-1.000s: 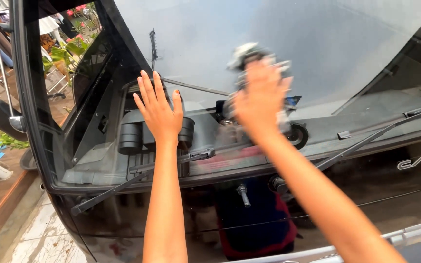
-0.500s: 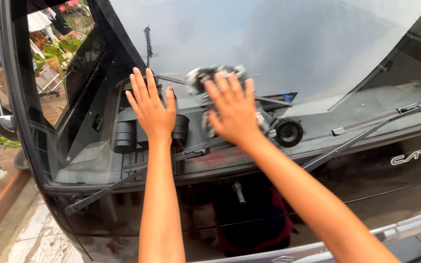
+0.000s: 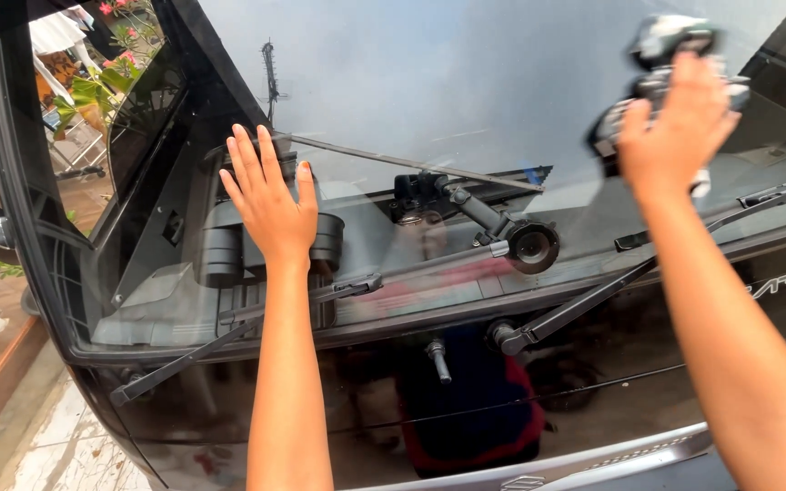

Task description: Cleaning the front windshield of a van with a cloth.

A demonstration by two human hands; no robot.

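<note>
The right hand (image 3: pixel 670 132) is pressed flat, fingers spread, over one crumpled grey-and-white cloth (image 3: pixel 661 55), pinning it against the windshield (image 3: pixel 466 82) high up near the glass's right edge; the rag bunches out above and to the left of the fingertips, and whether any finger curls around it I cannot tell, since only the back of the hand shows. Just below that hand, one black wiper arm (image 3: pixel 593 300) runs down and leftward to its pivot at the base of the glass. Well apart to the left, the left hand (image 3: pixel 266 205) lies open and empty, palm flat on the glass, all five fingers stretched upward, holding nothing. Below its wrist a second wiper (image 3: pixel 229 341) slants down toward the lower left corner, so two wipers in all. Between the two hands, behind the glass, sits a dark mechanical linkage with a round black part (image 3: pixel 534 245) at its end, and directly behind the left hand are two dark round drum-like shapes (image 3: pixel 220 255) on the dashboard. Below both forearms is the glossy black front panel (image 3: pixel 466 400) of the vehicle, with a blue and red reflection in it. Far off to the left of the left hand, past the black pillar (image 3: pixel 11 182), are green plants with pink flowers (image 3: pixel 106 86) and a tiled floor (image 3: pixel 75 455).
</note>
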